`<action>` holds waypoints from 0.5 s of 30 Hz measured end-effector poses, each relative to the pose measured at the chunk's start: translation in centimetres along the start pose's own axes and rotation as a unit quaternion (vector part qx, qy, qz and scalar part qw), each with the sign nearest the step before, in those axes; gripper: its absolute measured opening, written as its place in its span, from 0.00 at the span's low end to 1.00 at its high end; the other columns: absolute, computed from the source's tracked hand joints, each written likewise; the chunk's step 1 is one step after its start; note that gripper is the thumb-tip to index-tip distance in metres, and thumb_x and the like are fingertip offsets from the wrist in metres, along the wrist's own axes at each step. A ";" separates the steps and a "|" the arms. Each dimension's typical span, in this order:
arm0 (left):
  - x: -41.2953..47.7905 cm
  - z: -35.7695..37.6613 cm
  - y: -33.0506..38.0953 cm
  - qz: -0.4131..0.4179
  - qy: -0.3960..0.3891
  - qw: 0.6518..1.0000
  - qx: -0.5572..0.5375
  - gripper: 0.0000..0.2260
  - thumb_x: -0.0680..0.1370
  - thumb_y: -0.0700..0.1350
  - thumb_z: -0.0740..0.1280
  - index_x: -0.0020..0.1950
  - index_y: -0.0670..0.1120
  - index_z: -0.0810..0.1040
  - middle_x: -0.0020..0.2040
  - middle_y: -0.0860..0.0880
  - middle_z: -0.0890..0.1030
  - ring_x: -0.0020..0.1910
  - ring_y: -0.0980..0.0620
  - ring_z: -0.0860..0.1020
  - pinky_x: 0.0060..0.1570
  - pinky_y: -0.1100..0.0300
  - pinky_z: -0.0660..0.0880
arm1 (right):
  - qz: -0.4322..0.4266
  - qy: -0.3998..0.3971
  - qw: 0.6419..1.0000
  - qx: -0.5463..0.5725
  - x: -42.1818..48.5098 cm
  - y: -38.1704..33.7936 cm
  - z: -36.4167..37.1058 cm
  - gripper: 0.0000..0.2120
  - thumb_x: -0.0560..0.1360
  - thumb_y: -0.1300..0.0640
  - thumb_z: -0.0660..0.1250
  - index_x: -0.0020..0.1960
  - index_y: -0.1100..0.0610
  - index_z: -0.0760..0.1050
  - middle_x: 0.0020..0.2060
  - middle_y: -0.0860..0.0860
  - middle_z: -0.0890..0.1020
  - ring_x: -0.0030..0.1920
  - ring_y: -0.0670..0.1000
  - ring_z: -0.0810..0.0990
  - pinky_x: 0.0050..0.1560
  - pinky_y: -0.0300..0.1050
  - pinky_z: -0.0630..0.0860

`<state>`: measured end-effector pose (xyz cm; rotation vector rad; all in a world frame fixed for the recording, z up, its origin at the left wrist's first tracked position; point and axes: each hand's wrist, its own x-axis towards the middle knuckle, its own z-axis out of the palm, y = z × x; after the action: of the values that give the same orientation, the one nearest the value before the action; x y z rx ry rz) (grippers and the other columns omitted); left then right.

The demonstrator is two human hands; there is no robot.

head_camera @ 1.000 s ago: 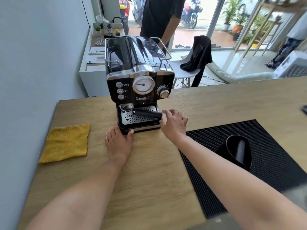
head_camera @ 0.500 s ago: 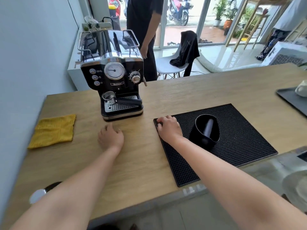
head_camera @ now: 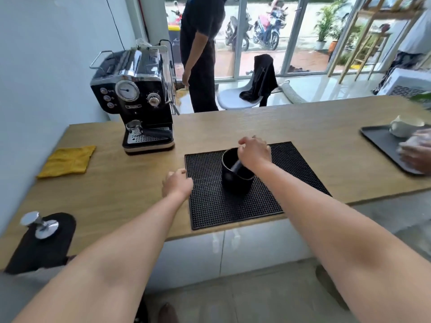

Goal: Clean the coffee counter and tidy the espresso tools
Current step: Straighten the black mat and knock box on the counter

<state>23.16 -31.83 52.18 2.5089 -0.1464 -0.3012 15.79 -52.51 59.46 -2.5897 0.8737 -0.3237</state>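
Espresso machine: one
Yellow cloth: one
Black mats: two, bar mat and tamper mat
Knock box: one
Tamper: one
Tray: one
White jug: one

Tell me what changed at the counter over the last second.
The right hand left the front of the black-and-chrome espresso machine, crossed right over the black rubber mat, and now curls its fingers over the rim of the black round knock box. The left hand slid right to the mat's left edge. The machine, yellow folded cloth and knock box stayed put.
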 end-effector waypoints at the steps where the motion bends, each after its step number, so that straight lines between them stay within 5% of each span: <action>1: -0.6 0.4 0.2 -0.011 -0.006 1.000 0.000 0.22 0.77 0.48 0.62 0.71 0.54 0.73 0.71 0.44 0.71 0.68 0.42 0.71 0.67 0.51 0.70 | 0.010 -0.001 1.000 -0.008 -0.2 1.5 -0.3 0.16 0.79 0.53 0.60 0.65 0.51 0.76 0.63 0.55 0.77 0.65 0.57 0.71 0.66 0.54 0.66; 15: -4.4 3.5 1.1 -0.140 0.007 0.987 -0.080 0.31 0.75 0.52 0.71 0.76 0.48 0.65 0.74 0.42 0.66 0.69 0.38 0.70 0.66 0.46 0.69 | 0.174 -0.080 0.975 -0.113 -3.5 17.0 -0.6 0.23 0.79 0.48 0.59 0.71 0.56 0.66 0.71 0.59 0.67 0.71 0.62 0.65 0.69 0.57 0.60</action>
<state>17.98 -33.93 50.83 2.3682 0.2305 -0.3919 3.86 -62.89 52.39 -2.5489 1.3413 0.0867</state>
